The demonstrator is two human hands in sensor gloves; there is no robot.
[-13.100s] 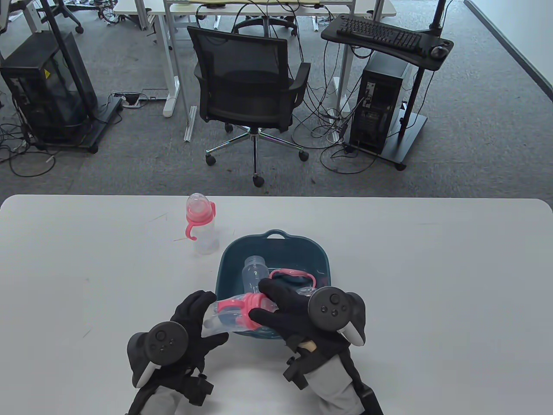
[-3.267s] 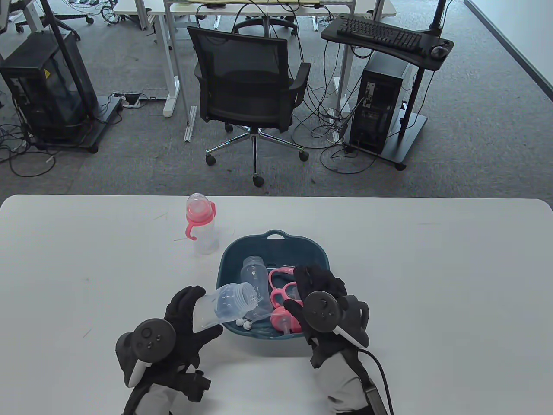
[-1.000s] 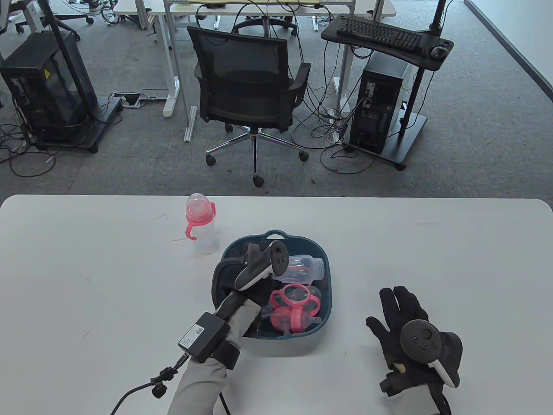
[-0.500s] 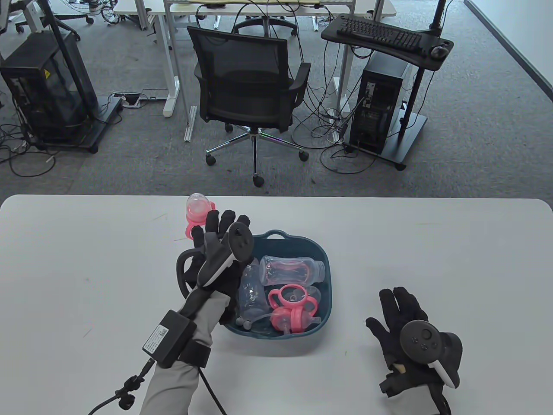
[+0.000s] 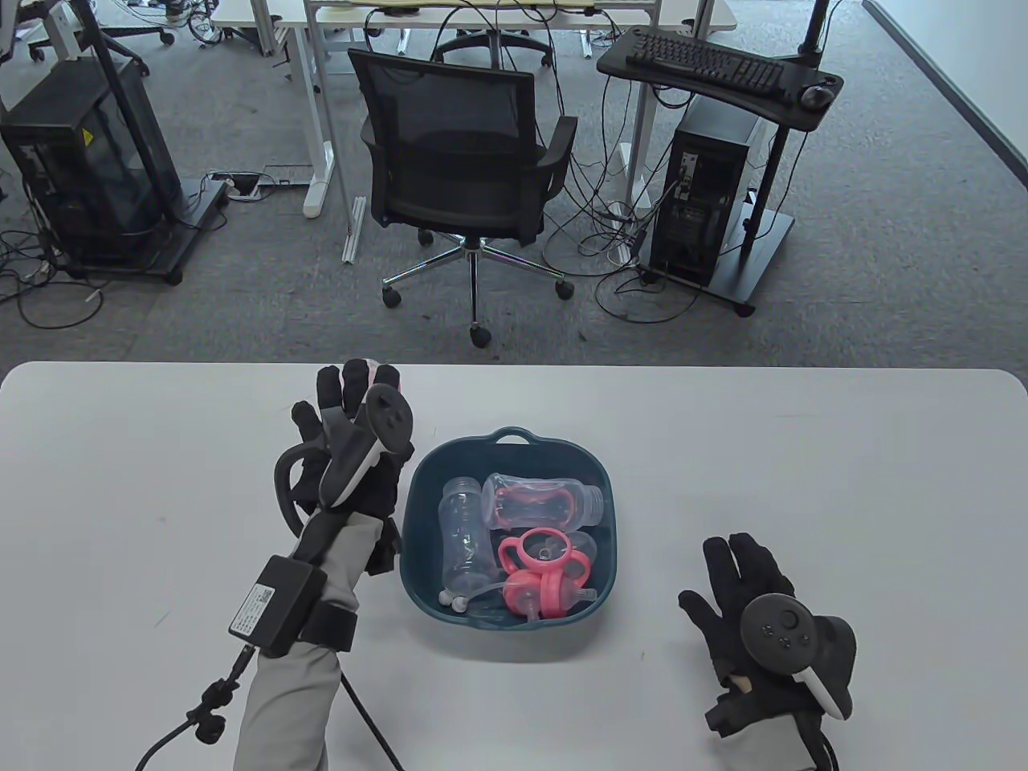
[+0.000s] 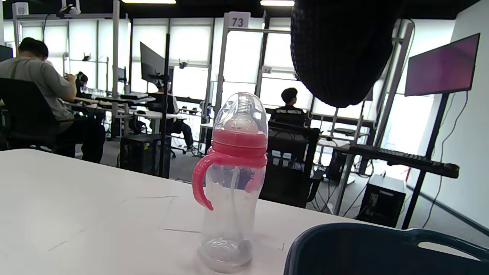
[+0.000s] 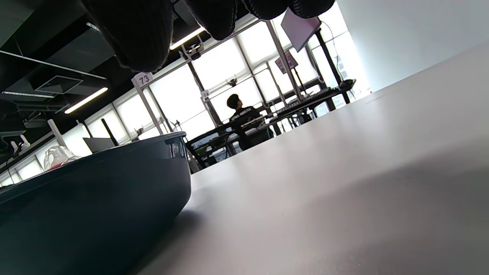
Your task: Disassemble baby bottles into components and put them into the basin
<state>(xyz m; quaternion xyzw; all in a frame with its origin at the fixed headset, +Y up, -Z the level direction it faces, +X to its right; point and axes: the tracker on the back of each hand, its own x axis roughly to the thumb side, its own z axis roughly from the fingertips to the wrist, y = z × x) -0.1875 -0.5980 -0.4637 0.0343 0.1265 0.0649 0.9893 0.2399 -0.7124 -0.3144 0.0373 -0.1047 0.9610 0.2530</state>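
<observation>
An assembled baby bottle (image 6: 233, 179) with a clear cap, pink collar and pink handles stands upright on the white table, just beyond the basin's far left corner. My left hand (image 5: 329, 397) hovers near it with straight, spread fingers and hides most of it in the table view. One gloved finger (image 6: 340, 53) hangs above the bottle, apart from it. The dark blue basin (image 5: 514, 436) holds two clear bottle bodies (image 5: 460, 534) (image 5: 546, 499), pink handled collars (image 5: 542, 574) and a straw (image 5: 454, 601). My right hand (image 5: 711, 574) lies flat and empty on the table, right of the basin.
The basin's rim (image 6: 363, 244) sits close to the right of the standing bottle. Its wall (image 7: 95, 198) lies left of my right hand. Bare white table (image 5: 803, 450) stretches to both sides. An office chair (image 5: 466, 161) stands beyond the far edge.
My left hand rose out of the basin and moved up and left to the standing bottle. A clear bottle body now lies free in the basin. The right hand stayed put.
</observation>
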